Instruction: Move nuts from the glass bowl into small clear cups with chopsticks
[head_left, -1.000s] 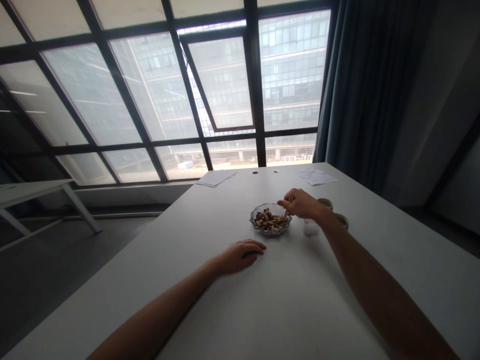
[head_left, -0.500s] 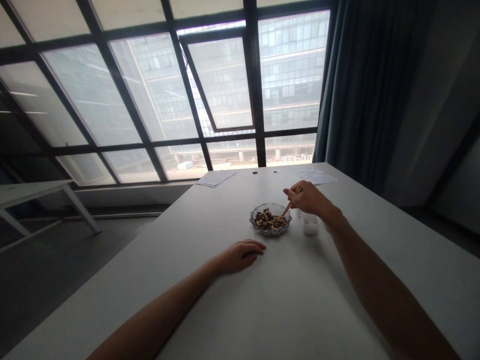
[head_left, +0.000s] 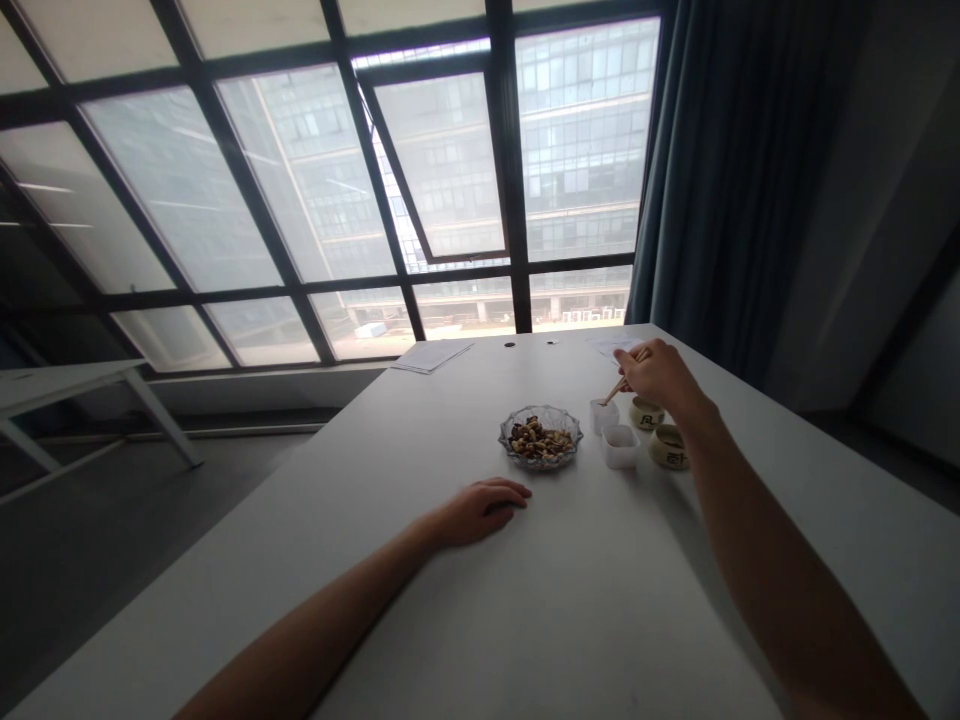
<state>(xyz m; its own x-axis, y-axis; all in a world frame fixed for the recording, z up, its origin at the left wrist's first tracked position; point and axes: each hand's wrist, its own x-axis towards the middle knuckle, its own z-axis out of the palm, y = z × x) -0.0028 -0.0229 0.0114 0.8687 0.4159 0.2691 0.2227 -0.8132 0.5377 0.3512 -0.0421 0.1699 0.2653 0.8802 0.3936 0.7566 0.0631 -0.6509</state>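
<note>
My right hand (head_left: pixel 660 375) pinches the chopsticks (head_left: pixel 619 388), tips at the small white cup (head_left: pixel 604 416) just beside the glass nut bowl (head_left: pixel 540 437); I can't tell if they grip anything. My left hand (head_left: pixel 480 512) lies empty on the counter (head_left: pixel 570 600).

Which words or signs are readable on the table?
Far ceramic pot: one dark character, too small to read.
Near ceramic pot: one dark character, too blurred to read.
Left sheet of paper: no text can be read.
Right sheet of paper: no text can be read.
</note>
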